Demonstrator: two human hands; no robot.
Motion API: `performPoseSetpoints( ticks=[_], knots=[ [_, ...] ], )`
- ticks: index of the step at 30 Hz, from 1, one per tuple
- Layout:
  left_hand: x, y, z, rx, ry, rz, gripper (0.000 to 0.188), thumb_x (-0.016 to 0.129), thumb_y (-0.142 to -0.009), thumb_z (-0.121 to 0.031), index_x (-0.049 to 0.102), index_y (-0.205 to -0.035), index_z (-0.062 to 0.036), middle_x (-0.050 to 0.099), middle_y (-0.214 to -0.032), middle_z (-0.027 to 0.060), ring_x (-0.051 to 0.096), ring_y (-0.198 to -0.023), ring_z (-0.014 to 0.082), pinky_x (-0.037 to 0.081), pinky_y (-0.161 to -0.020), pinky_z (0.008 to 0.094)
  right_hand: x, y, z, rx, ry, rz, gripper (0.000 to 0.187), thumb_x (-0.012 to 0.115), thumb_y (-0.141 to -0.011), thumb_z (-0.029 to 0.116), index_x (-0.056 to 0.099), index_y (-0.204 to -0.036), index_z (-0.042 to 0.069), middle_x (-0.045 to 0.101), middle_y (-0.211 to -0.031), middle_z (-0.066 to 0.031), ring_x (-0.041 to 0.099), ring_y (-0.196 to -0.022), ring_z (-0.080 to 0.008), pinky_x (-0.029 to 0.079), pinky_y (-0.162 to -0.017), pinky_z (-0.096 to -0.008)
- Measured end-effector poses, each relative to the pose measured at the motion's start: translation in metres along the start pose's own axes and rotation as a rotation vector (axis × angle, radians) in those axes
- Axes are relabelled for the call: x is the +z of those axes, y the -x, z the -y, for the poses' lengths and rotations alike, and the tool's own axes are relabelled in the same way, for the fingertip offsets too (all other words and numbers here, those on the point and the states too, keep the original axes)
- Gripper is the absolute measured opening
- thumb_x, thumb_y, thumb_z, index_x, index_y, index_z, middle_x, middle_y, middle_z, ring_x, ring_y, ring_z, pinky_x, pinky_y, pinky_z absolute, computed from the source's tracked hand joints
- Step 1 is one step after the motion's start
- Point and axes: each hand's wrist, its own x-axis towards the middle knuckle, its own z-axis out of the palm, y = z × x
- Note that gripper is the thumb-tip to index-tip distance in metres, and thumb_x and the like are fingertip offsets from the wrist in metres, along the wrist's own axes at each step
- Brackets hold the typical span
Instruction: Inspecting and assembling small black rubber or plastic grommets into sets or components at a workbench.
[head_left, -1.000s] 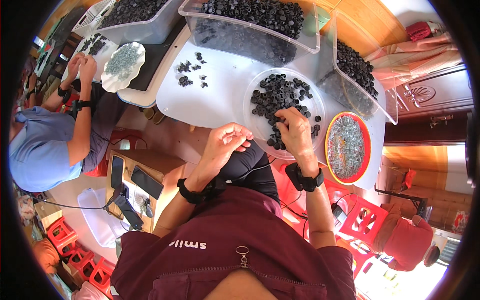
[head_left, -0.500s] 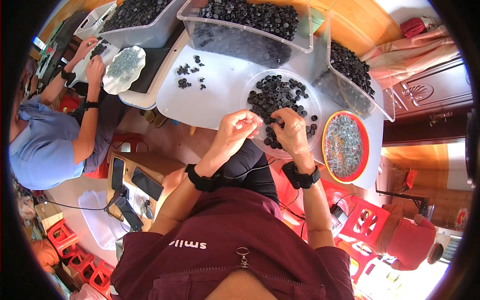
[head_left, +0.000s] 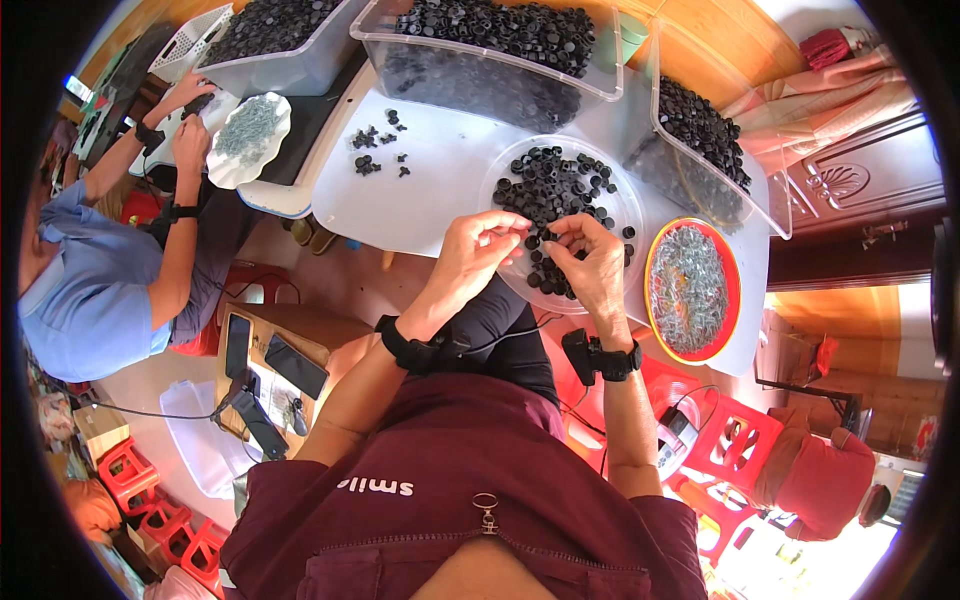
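Note:
My hands meet over the near part of a round clear tray heaped with small black plastic caps. The left hand is closed in a pinch, fingertips pointing right; whatever they hold is too small to make out. Facing it, the right hand pinches a small black cap between thumb and forefinger. The fingertips of both hands are nearly touching. Beside my right hand stands a red bowl with a yellow outer rim, filled with small silvery screw-like pieces.
Large clear bins of black parts line the table's back, with another bin at right. Small clusters of black parts lie on the white table. Left, a person in blue works beside a white scalloped dish.
My left hand has shifted slightly right and up, and its fingertips have come closer to the right hand's. The co-worker's farther hand has moved a little upward.

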Motion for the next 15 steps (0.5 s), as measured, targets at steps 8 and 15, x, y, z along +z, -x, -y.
performPoseSetpoints(
  ticks=[8, 15],
  knots=[
    [0.007, -0.003, -0.008, 0.039, 0.071, 0.031, 0.022, 0.061, -0.083, -0.005, 0.06, -0.103, 0.0038, 0.064, -0.093, 0.0083, 0.061, -0.081, 0.0116, 0.051, -0.071, 0.0236, 0.007, 0.008, 0.015, -0.031, -0.185, -0.009, 0.018, 0.066, -0.067, -0.002, 0.062, -0.085, 0.0, 0.062, -0.076, -0.0064, 0.059, -0.066, -0.013, 0.047, -0.062, -0.025],
    [0.003, -0.001, 0.001, 0.026, 0.091, 0.001, 0.018, 0.062, -0.081, -0.001, 0.061, -0.099, 0.003, 0.064, -0.09, 0.0086, 0.062, -0.076, 0.0119, 0.051, -0.07, 0.0231, 0.012, 0.013, 0.032, -0.214, 0.103, -0.058, 0.016, 0.063, -0.067, -0.004, 0.06, -0.081, 0.0, 0.059, -0.079, -0.0084, 0.058, -0.068, -0.0177, 0.047, -0.063, -0.0268]
  ],
)
